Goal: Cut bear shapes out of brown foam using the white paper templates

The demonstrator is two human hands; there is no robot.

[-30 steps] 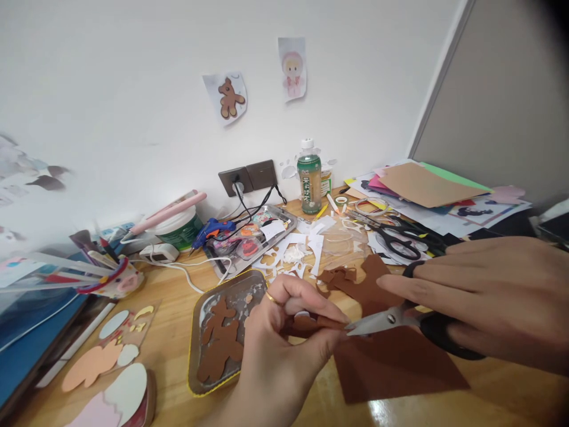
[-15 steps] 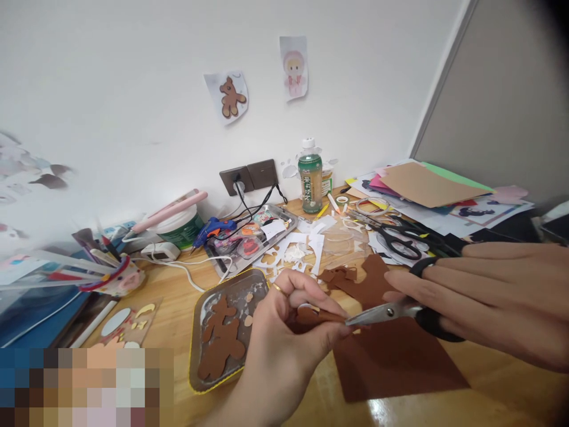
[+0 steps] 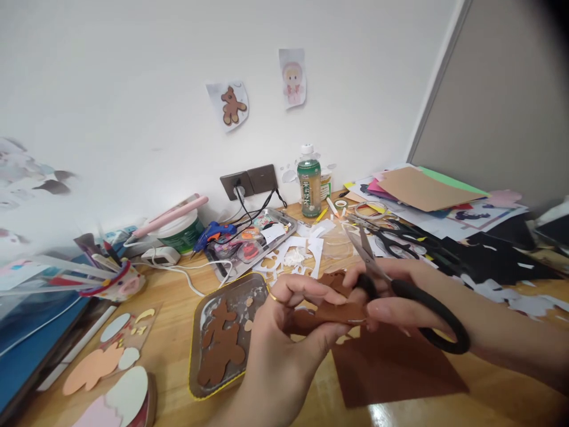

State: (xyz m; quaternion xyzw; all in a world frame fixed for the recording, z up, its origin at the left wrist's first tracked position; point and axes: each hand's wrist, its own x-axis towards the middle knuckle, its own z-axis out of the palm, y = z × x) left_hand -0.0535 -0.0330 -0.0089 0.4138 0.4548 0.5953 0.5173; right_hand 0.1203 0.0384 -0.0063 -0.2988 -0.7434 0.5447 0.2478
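Observation:
My left hand (image 3: 293,338), a ring on one finger, pinches a piece of brown craft foam (image 3: 340,312) between thumb and fingers. My right hand (image 3: 395,296) is closed around black-handled scissors (image 3: 451,320); their blades point up and away, clear of the foam. The fingertips of that same hand touch the foam's right end. Below both hands lies a larger brown foam sheet (image 3: 395,367). A yellow-edged tray (image 3: 192,379) stands left of my left hand, with brown bear-shaped cutouts (image 3: 222,350) and small tan pieces in it.
White paper scraps (image 3: 296,255), a clear tray, a blue glue gun (image 3: 213,234) and a green-labelled bottle (image 3: 309,184) stand behind. More scissors (image 3: 395,237) and stacked coloured sheets (image 3: 427,187) lie right. At left are a pen cup (image 3: 120,281) and pale cutouts (image 3: 128,391).
The scissors have swung from the foam's edge to point up and away. My right hand has turned and its fingertips now touch the foam. The left hand keeps its pinch.

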